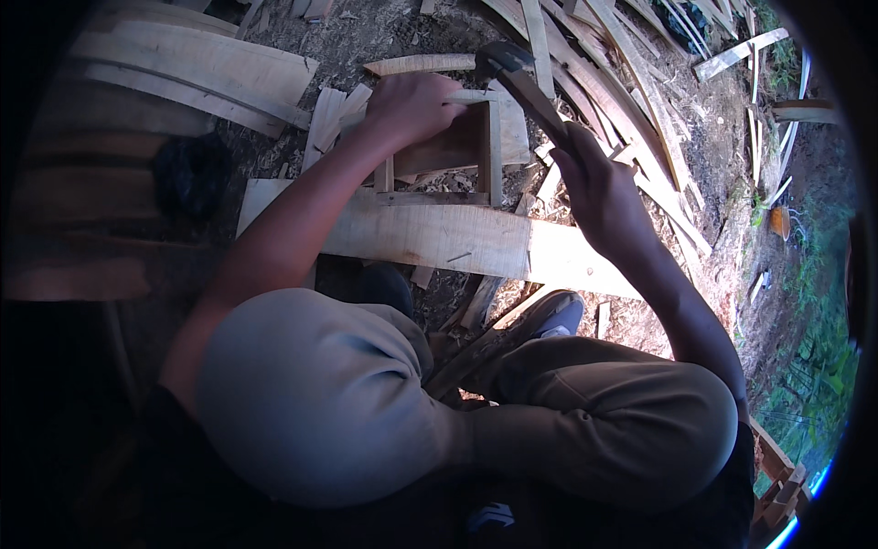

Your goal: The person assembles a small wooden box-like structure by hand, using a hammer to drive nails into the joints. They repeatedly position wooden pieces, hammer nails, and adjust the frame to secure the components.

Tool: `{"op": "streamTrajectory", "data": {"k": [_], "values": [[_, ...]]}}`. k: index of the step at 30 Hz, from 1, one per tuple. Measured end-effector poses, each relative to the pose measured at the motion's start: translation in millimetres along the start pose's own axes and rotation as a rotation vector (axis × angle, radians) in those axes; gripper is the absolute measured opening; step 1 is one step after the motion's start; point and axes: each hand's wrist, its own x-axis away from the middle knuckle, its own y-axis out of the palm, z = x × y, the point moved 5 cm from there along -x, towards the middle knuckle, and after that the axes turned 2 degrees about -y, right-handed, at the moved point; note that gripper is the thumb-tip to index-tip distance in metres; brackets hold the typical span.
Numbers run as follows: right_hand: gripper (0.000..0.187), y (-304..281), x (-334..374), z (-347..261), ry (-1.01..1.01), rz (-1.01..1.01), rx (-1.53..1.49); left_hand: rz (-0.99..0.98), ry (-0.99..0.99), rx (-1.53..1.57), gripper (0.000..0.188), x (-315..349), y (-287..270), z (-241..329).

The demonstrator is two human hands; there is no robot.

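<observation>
A small rectangular wooden frame [496, 151], made of thin strips and boards, stands on a pale plank [421, 234] in front of my knees. My left hand [412, 105] is closed on the frame's far strip at its far left corner; its fingertips are partly hidden. In my right hand [593, 183] is a hammer [535, 99], gripped by its wooden handle. Its dark head is raised near the far right corner of the frame, apart from the strip as far as I can see. A loose nail [460, 256] lies on the plank.
Wide boards [192, 69] are stacked at the far left, beside a dark plastic bag [192, 174]. Long offcut strips [631, 91] pile up at the far right. Wood chips cover the ground. My shoes [558, 314] are just behind the plank; green plants [814, 366] grow at the right.
</observation>
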Motion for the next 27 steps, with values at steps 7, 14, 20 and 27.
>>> {"op": "streamTrajectory", "data": {"k": [7,14,20,27], "values": [[0.028,-2.9,9.8,-5.3,-0.043,0.169,-0.061,0.023,0.013,-0.017,0.034,3.0,2.0,-4.1],[0.034,5.6,21.4,7.0,0.089,0.037,-0.046,0.049,-0.013,-0.024,0.037,1.7,2.8,-1.7],[0.031,-13.0,10.4,5.5,0.076,0.133,-0.039,0.043,-0.001,0.001,0.035,3.1,1.9,-3.9],[0.032,-0.5,6.7,15.1,0.067,0.067,-0.016,0.008,-0.023,-0.024,0.037,1.7,0.0,-1.4]]}}
